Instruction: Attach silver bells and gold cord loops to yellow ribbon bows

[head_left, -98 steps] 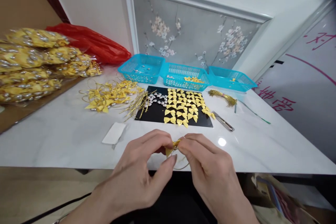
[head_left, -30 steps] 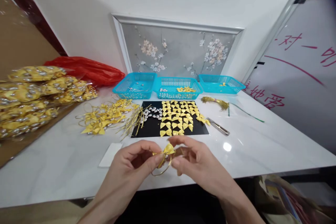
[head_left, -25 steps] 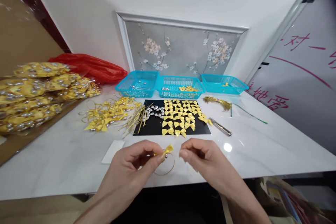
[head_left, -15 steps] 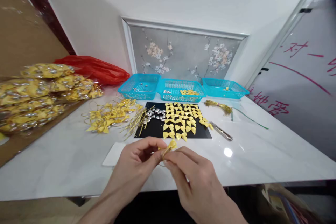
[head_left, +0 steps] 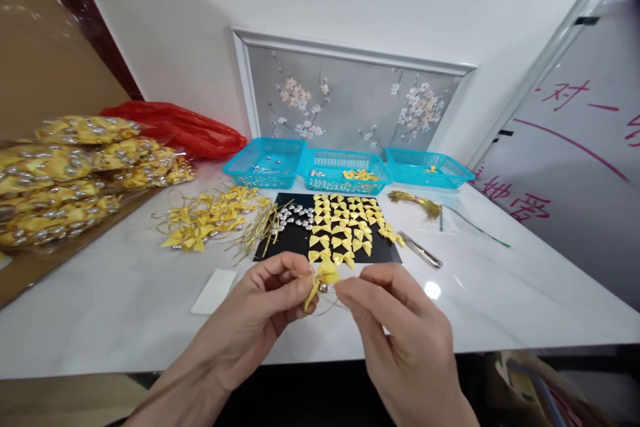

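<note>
Between finger and thumb, my left hand [head_left: 280, 297] pinches a yellow ribbon bow [head_left: 327, 272] by its left side. A small silvery bead [head_left: 323, 288] shows just under the bow. My right hand [head_left: 395, 320] is closed in a pinch at the bow's right, on a thin gold cord [head_left: 333, 307] that loops below. Just beyond my hands lies a black mat [head_left: 295, 247], with rows of yellow bows [head_left: 343, 223] and a cluster of silvery beads [head_left: 295, 217] on it. Gold cords [head_left: 257, 230] lie across the mat's left edge.
Finished-looking bows with cords [head_left: 210, 213] are heaped at the left, near bagged bows [head_left: 75, 173]. Three blue baskets [head_left: 345, 159] stand along the wall. A metal-handled tool [head_left: 421, 250] and a cord bundle [head_left: 415, 203] lie at the right, a white card [head_left: 214, 291] at the left.
My right hand has moved right, away from my left hand, drawing the cord out. The bow and bead now show more openly between my hands.
</note>
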The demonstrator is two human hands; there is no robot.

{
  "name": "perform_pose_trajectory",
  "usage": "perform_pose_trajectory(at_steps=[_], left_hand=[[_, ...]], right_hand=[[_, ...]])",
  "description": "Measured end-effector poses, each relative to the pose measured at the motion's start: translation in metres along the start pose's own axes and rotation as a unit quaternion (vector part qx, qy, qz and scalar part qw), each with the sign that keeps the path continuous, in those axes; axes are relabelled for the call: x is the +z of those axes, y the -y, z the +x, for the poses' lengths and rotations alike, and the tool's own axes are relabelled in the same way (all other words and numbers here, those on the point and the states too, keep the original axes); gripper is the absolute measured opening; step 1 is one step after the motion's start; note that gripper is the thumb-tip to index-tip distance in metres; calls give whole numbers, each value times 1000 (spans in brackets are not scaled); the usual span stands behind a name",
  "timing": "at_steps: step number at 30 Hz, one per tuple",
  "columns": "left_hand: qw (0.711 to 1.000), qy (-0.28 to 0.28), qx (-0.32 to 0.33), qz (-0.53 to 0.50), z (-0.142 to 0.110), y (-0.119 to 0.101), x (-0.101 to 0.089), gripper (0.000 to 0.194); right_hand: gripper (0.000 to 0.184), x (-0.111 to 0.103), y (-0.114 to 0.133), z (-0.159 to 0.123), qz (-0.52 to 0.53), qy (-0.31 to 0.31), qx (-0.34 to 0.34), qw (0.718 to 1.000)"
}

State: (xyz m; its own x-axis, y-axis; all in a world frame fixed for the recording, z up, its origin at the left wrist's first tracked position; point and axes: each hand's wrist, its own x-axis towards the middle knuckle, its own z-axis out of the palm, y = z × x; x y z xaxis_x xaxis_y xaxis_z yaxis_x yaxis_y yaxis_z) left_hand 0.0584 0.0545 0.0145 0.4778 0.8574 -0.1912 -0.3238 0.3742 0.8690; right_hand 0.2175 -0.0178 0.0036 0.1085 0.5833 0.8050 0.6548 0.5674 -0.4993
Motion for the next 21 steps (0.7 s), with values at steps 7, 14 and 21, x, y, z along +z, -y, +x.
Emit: perform_pose_trajectory(at_steps=[7, 14, 21], left_hand=[[999, 4, -16, -28, -2, 0, 3, 22], [999, 22, -14, -37, -4, 1, 3, 20], [999, 30, -15, -40, -3, 2, 4, 19]], right_hand=[[28, -2, -2, -8, -47, 17, -26, 998], [29, 0, 1, -8, -47, 1, -26, 999], [30, 2, 2, -11, -47, -15, -8, 999]])
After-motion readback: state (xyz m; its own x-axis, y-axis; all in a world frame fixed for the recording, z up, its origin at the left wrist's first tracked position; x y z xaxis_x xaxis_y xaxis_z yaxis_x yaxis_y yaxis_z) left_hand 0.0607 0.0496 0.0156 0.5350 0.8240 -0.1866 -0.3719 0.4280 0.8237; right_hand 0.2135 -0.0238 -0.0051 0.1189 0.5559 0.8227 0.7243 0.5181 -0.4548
